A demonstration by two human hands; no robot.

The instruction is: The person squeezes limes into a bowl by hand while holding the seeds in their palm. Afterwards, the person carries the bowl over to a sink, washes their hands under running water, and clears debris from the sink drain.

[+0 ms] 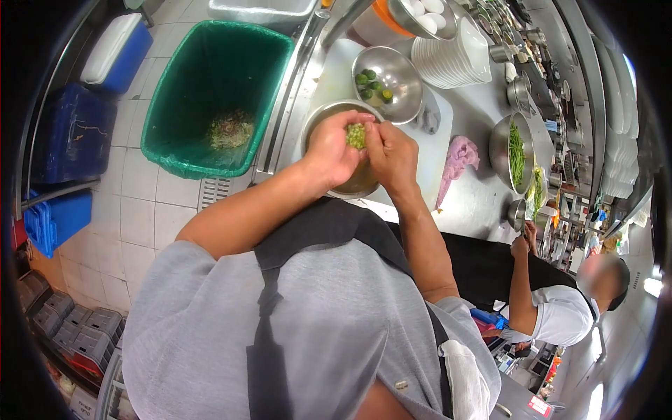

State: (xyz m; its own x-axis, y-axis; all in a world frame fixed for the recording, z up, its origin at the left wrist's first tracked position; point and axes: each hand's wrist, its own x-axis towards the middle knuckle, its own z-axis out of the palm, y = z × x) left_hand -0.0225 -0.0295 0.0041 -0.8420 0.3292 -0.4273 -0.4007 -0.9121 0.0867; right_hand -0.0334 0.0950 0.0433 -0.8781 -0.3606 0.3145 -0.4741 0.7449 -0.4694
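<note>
Both my hands meet over a metal bowl (308, 133). A small clump of pale-green pieces (355, 136), possibly a chopped vegetable, lies between them. My left hand (330, 145) is cupped round the clump from the left, palm turned up. From the right, my right hand (395, 155) curls in, its thumb and fingers pressed against the clump's side. Some right fingertips are hidden. Touching this bowl's upper right side is a second metal bowl (402, 84) holding several green limes (365, 78). Both bowls stand on a white cutting board (437, 157).
A green-lined bin (269, 91) with scraps stands left of the counter. Stacked white plates (448, 61), a bowl of eggs (428, 19), a pink cloth (458, 159) and a bowl of green beans or stems (516, 150) are on the right. A co-worker (560, 308) works beyond.
</note>
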